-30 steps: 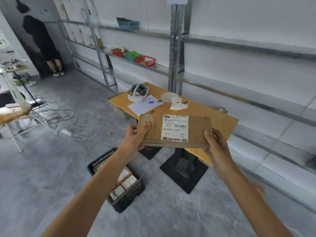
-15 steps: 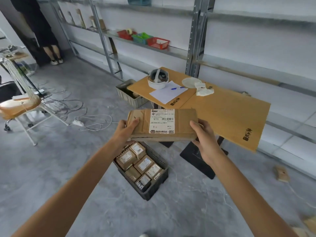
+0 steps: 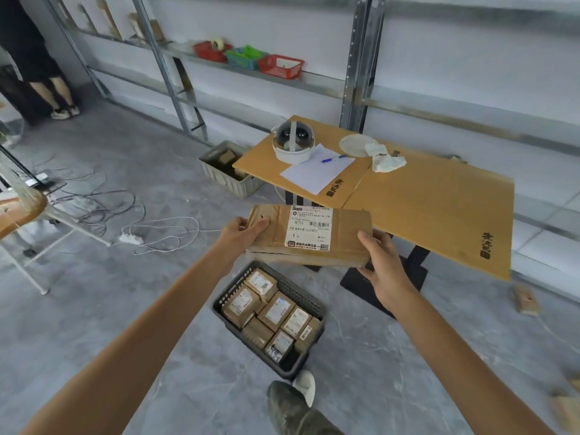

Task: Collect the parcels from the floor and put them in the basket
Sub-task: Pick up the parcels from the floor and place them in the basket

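Shoe (image 3: pixel 292 403) at the bottom edge marks where we stand. The basket (image 3: pixel 301 293) sits on the floor just ahead of it. It is packed with small boxes (image 3: pixel 276 312) in a layer close to the rim, labels up.

Above the basket's far end we hold a flat cardboard parcel (image 3: pixel 309 233), label up, roughly level and clear of everything. The left hand (image 3: pixel 241 233) grips its left short end, thumb on top and fingers underneath. The right hand (image 3: pixel 381 265) grips the right short end the same way. Neither hand has anything else in it.

Key relation: the parcel's long axis runs left to right between the hands, while the basket's long axis runs diagonally, far-left to near-right. The basket lies straight down and slightly toward us. We judge the next move to be a lowering with a small turn, right end drawn toward us, so the parcel lies flat along the top of the boxes. Set crosswise, it could overhang the rim.

Beyond the parcel stands the desk (image 3: pixel 439 208), well apart from it. To the right, a loose parcel (image 3: pixel 525 298) lies on the floor, so collecting is probably unfinished.
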Tool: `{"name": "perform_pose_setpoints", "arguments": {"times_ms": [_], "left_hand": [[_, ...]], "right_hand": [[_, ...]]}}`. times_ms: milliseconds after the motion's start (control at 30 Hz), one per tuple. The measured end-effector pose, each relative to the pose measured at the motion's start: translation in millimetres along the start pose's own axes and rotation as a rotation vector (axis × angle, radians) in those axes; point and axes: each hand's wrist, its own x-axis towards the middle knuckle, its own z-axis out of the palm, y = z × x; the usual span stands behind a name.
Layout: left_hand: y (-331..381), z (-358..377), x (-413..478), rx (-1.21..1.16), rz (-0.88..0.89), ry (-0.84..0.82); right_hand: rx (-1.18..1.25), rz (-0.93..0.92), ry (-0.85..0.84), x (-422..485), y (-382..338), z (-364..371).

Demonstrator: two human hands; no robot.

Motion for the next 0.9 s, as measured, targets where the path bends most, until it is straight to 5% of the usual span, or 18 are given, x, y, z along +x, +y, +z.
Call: {"name": "perform_pose_setpoints", "arguments": {"times_ms": [267,900], "left_hand": [[18,3,122,0.175,-0.045,-0.007],[-56,-1,324,0.423,-0.181,-0.39]], "right_hand": [[0.095,0.099,0.094,91,13,30],[-0.037,0.238,0.439,206,126,106]]}}
